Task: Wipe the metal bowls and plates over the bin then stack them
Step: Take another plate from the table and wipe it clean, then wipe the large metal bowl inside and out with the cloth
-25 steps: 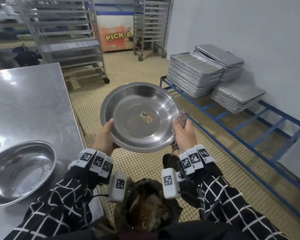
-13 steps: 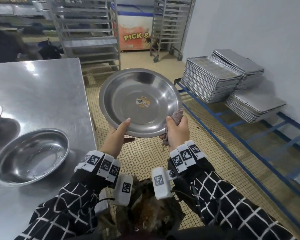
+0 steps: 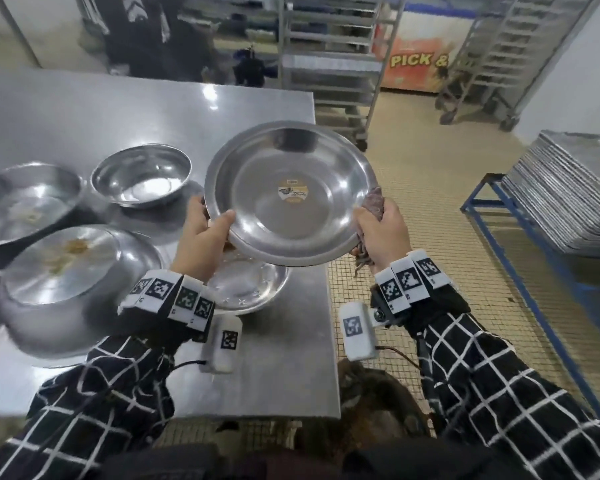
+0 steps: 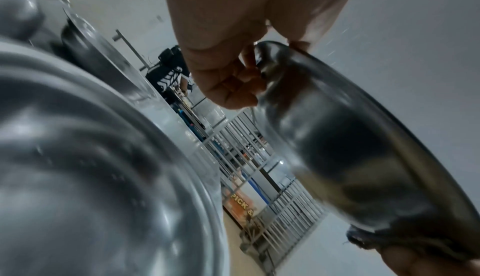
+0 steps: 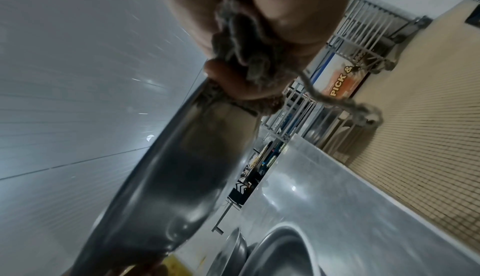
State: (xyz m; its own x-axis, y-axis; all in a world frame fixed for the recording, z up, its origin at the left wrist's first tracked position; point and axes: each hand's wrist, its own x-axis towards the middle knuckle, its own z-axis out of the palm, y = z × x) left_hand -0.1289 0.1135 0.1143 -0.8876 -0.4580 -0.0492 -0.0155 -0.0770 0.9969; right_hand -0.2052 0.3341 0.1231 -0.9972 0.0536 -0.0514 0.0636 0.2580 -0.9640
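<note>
The wide metal bowl (image 3: 290, 199) now hangs above the right edge of the steel table (image 3: 118, 109); a second ago it was out over the tiled floor (image 3: 430, 174). The left hand (image 3: 201, 237) grips its left rim, thumb on the inside, fingers curled beneath. The right hand (image 3: 383, 230) pinches the right rim together with a bunched grey cloth (image 3: 373, 202). Directly under the held bowl sits a shallow bowl (image 3: 246, 285) on the table. More of the table has come into view, with a deep bowl (image 3: 141, 174) and an upturned plate (image 3: 73, 268).
</note>
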